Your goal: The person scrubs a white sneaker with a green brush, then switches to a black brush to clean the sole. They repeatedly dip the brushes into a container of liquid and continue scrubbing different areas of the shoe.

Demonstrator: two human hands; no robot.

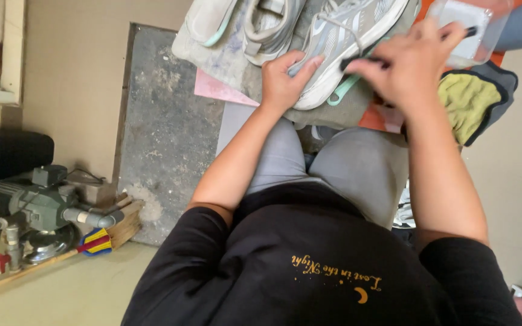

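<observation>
Beige flooring and a worn grey mat [164, 139] surround a seated person, seen from above. On a soiled grey cloth [231, 54] over the knees lies a grey sneaker [339, 42] with mint trim, sole edge facing the body. Left hand [282, 81] presses on the shoe's side, fingers [306, 63] spread flat. Right hand [409, 66] is clenched around a dark brush [364, 60] touching the sneaker. Beside it: clear plastic container [466, 30], yellow rag [466, 99]. Second sneaker [267, 27] lies at left.
</observation>
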